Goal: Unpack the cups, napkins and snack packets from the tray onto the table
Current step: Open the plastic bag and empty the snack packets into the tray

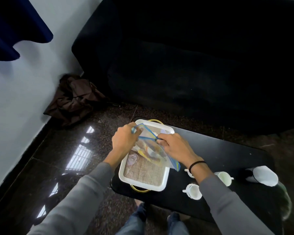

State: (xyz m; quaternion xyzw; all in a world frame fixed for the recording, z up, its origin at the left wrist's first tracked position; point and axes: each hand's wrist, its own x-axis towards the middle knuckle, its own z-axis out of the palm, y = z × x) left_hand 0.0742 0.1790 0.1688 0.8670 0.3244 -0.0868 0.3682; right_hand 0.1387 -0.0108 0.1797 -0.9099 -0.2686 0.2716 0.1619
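A white tray (165, 177) with a burlap-patterned floor and gold handles rests on the left end of a black table (215, 150). Over it hangs a clear zip bag (153, 150) with a blue seal strip and several snack packets inside. My left hand (124, 141) pinches the bag's mouth on the left. My right hand (175, 146) pinches the other side of the mouth. The seal is pulled apart between them. Three white cups stand on the table right of the tray: one (193, 191) near the front, one (225, 178) further right, and one (188, 173) half hidden by my right wrist.
A larger white vessel (263, 175) stands at the table's right end. A dark sofa (193, 65) fills the far side. A crumpled brown umbrella (75, 97) lies on the glossy floor by the white wall. My feet (156, 217) are at the table's near edge.
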